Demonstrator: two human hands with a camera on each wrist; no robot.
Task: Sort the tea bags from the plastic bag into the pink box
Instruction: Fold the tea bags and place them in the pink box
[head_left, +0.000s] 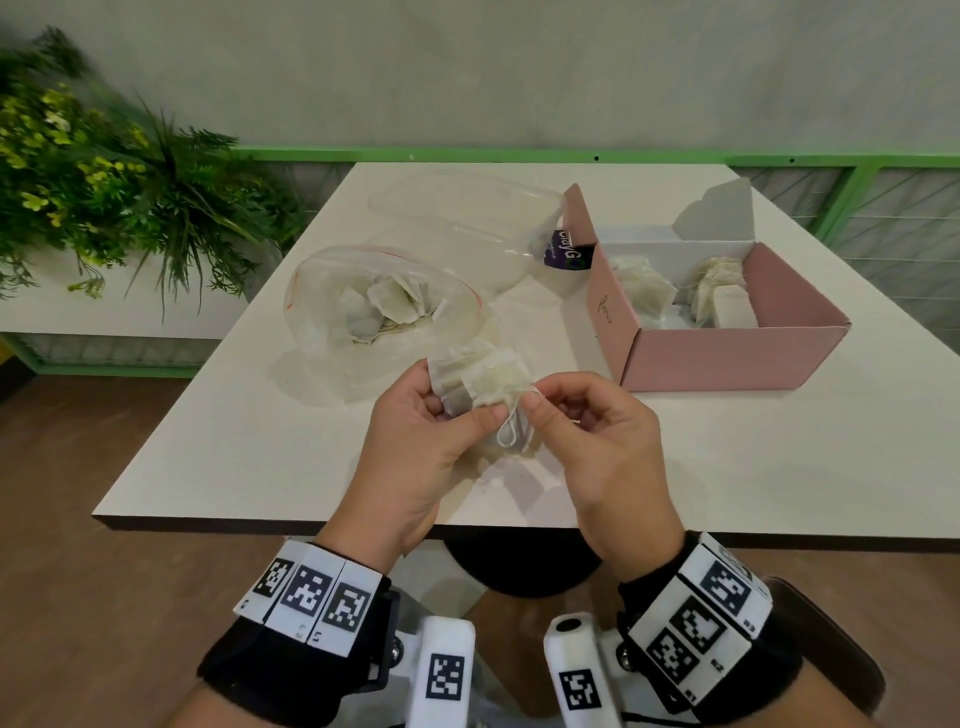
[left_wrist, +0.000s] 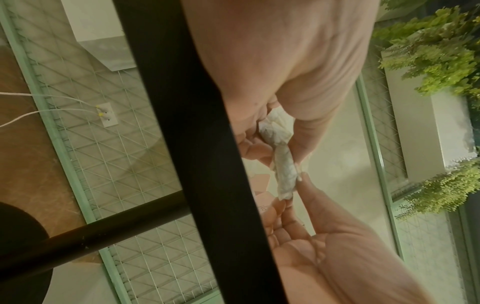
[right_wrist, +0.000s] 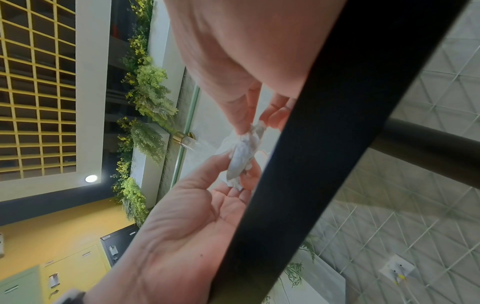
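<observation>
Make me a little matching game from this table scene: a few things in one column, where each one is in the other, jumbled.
Things:
1. bundle of tea bags
2. pink box
3. plastic bag
4. plant

Places:
A. off the table, at the far left
B. on the table, right side, lid open
C. held in both hands above the table's near edge
D. on the table, left of the box, tea bags inside

Pairs: 1-C, 2-B, 3-D, 4-A. The left hand grips the bundle; the right hand pinches its strings.
</observation>
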